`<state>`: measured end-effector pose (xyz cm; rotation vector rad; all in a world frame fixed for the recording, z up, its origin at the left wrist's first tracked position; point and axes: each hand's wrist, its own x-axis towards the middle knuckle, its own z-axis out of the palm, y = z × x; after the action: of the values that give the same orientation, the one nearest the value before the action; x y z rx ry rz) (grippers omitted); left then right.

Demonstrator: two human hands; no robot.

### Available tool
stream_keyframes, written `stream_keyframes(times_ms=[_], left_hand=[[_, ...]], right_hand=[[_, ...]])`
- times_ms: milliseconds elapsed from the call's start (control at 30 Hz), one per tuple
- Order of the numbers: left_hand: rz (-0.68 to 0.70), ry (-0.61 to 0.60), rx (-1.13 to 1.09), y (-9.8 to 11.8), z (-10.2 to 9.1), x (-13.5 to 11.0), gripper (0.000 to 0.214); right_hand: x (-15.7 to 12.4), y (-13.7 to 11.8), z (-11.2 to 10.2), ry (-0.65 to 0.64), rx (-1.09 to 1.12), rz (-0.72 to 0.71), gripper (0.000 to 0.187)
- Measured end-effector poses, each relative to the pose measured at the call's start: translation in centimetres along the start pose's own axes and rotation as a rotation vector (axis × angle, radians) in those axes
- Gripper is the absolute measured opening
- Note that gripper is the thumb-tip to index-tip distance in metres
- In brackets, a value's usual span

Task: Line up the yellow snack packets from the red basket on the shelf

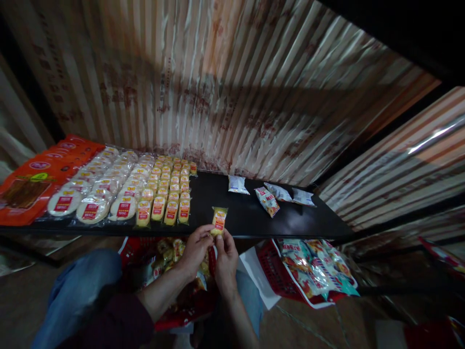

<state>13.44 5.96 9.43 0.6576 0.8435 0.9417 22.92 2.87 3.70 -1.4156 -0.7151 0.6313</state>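
Between the fingertips of both my hands is a small yellow snack packet with a red label, held upright at the shelf's front edge. My left hand pinches its lower left side. From below right, my right hand grips its bottom with thumb and fingers. To the left, matching yellow packets stand in neat rows on the black shelf. Under my hands a red basket holds more wrapped snacks, partly hidden by my forearms.
Round white wrapped crackers and orange packets fill the shelf's left end. Several small bags lie loosely on its right part. A second red basket with larger snack bags stands at lower right. Striped sheeting backs the shelf.
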Motion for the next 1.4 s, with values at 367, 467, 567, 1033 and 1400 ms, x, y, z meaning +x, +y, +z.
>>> stream_keyframes(times_ms=[367, 467, 567, 1033, 1400], left_hand=[[0.091, 0.071, 0.012, 1.3, 0.9, 4.2, 0.031], [0.131, 0.099, 0.043, 2.2, 1.4, 5.2, 0.031], [0.152, 0.135, 0.114, 3.1, 1.9, 6.2, 0.030], [0.218, 0.160, 0.096, 5.1, 2.7, 11.8, 0.028], [0.184, 0.170, 0.106, 7.3, 3.5, 15.3, 0.029]], right_hand=[[4.9, 0.7, 2.2, -0.029, 0.050, -0.022, 0.041], [6.3, 0.7, 2.8, -0.051, 0.059, -0.023, 0.040], [7.7, 0.6, 3.5, -0.081, 0.069, -0.020, 0.040], [13.1, 0.0, 7.8, -0.090, 0.160, 0.008, 0.034], [17.4, 1.5, 10.8, -0.108, 0.242, 0.108, 0.030]])
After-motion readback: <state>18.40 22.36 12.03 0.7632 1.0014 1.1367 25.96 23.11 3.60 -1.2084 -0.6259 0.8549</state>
